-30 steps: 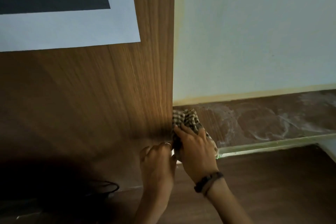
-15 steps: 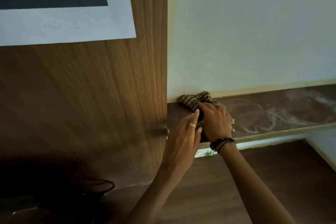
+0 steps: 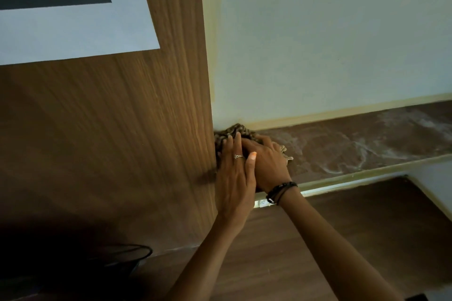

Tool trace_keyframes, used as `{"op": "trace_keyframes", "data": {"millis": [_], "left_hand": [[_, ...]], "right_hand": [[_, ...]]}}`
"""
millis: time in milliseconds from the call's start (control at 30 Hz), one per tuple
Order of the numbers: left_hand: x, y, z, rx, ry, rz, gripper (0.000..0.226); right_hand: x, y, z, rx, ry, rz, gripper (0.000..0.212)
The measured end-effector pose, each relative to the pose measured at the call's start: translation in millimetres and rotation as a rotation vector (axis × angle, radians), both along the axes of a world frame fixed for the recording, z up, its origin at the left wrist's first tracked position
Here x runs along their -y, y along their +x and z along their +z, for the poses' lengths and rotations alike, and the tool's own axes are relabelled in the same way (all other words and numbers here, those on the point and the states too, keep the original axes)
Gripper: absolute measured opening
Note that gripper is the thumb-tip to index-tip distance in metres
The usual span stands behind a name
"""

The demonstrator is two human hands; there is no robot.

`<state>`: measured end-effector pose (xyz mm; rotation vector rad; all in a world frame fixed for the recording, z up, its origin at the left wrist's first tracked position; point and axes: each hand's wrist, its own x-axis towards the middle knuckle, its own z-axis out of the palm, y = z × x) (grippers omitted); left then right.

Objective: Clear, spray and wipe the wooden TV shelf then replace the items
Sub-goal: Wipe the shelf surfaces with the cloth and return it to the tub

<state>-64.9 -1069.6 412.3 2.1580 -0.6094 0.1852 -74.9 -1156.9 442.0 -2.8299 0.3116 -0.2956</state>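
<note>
A checked brown cloth (image 3: pixel 228 135) lies bunched in the left back corner of the wooden shelf (image 3: pixel 354 144), against the upright wooden panel (image 3: pixel 137 134) and the wall. My right hand (image 3: pixel 265 161) lies on top of the cloth, fingers bent over it, a dark bracelet on the wrist. My left hand (image 3: pixel 233 178), with a ring, lies flat with straight fingers, partly over my right hand and touching the cloth. The shelf surface shows whitish wet streaks to the right.
A pale wall (image 3: pixel 330 36) rises behind the shelf. A lower wooden surface (image 3: pixel 318 239) runs beneath the shelf. A white sheet with a dark rectangle (image 3: pixel 61 14) hangs on the panel. A black cable (image 3: pixel 132 252) loops at lower left in shadow.
Both hands and the cloth have moved from the shelf's front edge back into the corner by the wall. My left hand went from curled to flat over the right hand.
</note>
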Motion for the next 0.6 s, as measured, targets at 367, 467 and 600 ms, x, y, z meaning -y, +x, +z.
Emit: {"op": "trace_keyframes", "data": {"millis": [367, 467, 600], "left_hand": [[2, 0, -2, 0.080, -0.022, 0.024, 0.069], [5, 1, -4, 0.129, 0.018, 0.057, 0.064], [6, 1, -7, 0.163, 0.044, 0.045, 0.061]], "right_hand": [[18, 3, -6, 0.118, -0.028, -0.160, 0.034], [5, 6, -6, 0.142, -0.021, -0.025, 0.032], [53, 0, -4, 0.105, 0.068, -0.225, 0.022]]}}
